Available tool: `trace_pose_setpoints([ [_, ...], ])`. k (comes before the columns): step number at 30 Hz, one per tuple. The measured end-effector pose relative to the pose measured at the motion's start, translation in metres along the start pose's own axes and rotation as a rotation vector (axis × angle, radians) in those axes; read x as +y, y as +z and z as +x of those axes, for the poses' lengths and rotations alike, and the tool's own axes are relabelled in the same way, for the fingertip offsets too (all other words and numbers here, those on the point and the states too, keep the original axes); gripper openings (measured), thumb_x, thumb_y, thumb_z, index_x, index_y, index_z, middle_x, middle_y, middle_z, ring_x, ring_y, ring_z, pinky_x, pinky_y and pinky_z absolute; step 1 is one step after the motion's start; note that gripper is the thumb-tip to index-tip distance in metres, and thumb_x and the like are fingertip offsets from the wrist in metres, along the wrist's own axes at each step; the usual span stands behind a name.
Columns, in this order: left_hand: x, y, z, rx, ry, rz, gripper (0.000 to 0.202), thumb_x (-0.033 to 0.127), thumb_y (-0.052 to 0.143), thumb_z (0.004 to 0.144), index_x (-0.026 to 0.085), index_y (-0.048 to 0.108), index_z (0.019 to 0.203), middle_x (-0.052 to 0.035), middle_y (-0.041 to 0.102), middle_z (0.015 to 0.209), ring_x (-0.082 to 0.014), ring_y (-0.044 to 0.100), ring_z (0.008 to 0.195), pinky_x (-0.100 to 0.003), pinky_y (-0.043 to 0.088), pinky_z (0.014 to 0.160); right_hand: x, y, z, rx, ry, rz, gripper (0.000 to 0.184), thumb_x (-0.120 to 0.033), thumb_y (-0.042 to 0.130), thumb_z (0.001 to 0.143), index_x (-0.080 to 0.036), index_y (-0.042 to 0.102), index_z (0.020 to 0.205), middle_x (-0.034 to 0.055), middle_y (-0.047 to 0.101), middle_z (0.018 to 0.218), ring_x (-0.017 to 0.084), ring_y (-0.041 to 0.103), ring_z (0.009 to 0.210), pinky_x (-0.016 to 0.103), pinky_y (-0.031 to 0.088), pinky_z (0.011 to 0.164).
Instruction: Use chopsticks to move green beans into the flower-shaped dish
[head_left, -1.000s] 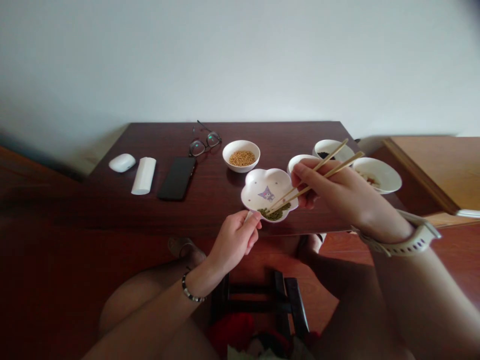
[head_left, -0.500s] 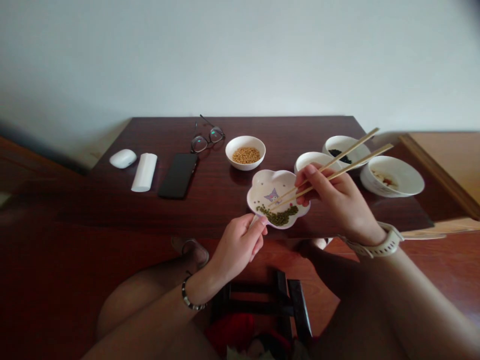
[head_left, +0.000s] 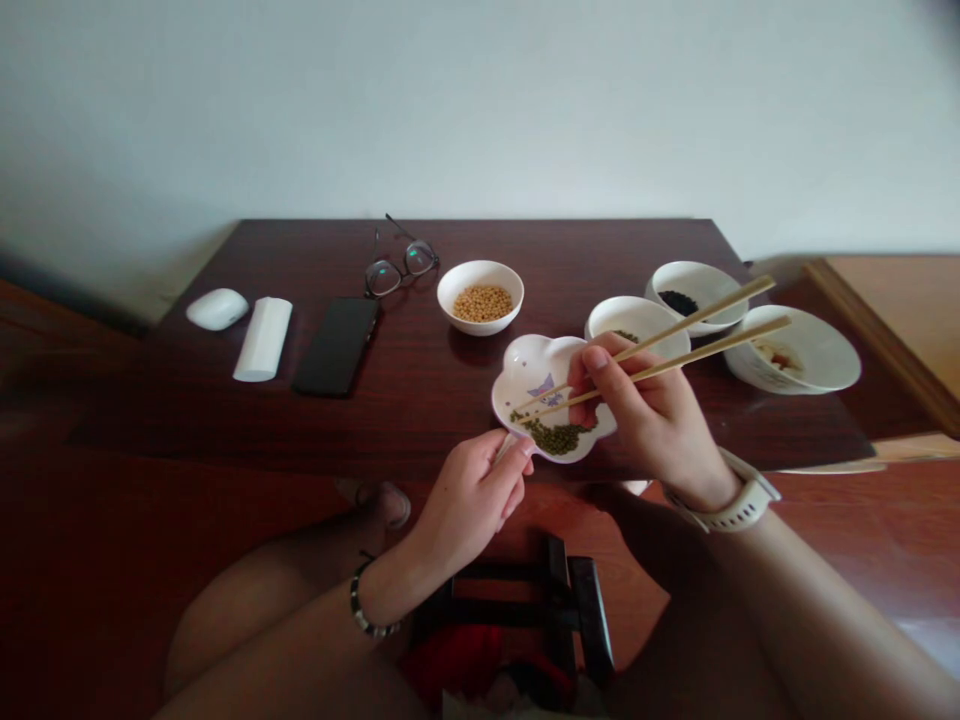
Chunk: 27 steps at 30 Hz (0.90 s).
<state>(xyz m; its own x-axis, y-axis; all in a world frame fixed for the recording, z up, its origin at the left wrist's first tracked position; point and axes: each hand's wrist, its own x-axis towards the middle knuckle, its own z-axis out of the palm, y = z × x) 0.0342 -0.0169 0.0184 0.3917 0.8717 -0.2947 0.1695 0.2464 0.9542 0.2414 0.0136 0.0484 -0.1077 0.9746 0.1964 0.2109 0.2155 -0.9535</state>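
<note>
My left hand point(head_left: 480, 490) is closed around the short handle of a white flower-shaped dish point(head_left: 517, 365) with a cartoon figure printed inside. Small green beans point(head_left: 559, 437) are gathered along the dish's near side. In my right hand point(head_left: 649, 405) is a pair of wooden chopsticks point(head_left: 705, 350), pinched between thumb and fingers. Their tips reach into the dish at the left end of the beans. Partly behind my right hand stands a white bowl point(head_left: 615, 310) with green beans showing in it.
A bowl of yellow soybeans point(head_left: 484, 300) stands mid-table. At right are a bowl of black beans point(head_left: 679, 302) and a larger white bowl point(head_left: 825, 350) with pale and reddish pieces. Glasses point(head_left: 401, 270), a black phone point(head_left: 337, 345), a white cylinder point(head_left: 262, 340) and a white rounded object point(head_left: 217, 309) lie left.
My right hand and the chopsticks have shifted left and slightly down, bringing the tips toward the dish's left edge. The left hand still holds the handle. The view has moved slightly.
</note>
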Motion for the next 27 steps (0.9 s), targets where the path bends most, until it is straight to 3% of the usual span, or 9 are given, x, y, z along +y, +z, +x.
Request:
trace_pose_setpoints([
  [27, -0.0027, 0.0002, 0.0014, -0.004, -0.017, 0.020, 0.044, 0.055, 0.048, 0.108, 0.019, 0.057, 0.085, 0.0080, 0.046, 0.049, -0.0077, 0.038, 0.039, -0.021, 0.030, 0.044, -0.0024, 0.0020, 0.0000, 0.047, 0.024, 0.082, 0.037, -0.050, 0.052, 0.109, -0.022, 0.065, 0.088, 0.0001, 0.062, 0.068, 0.015, 0.060, 0.061, 0.030, 0.047, 0.059],
])
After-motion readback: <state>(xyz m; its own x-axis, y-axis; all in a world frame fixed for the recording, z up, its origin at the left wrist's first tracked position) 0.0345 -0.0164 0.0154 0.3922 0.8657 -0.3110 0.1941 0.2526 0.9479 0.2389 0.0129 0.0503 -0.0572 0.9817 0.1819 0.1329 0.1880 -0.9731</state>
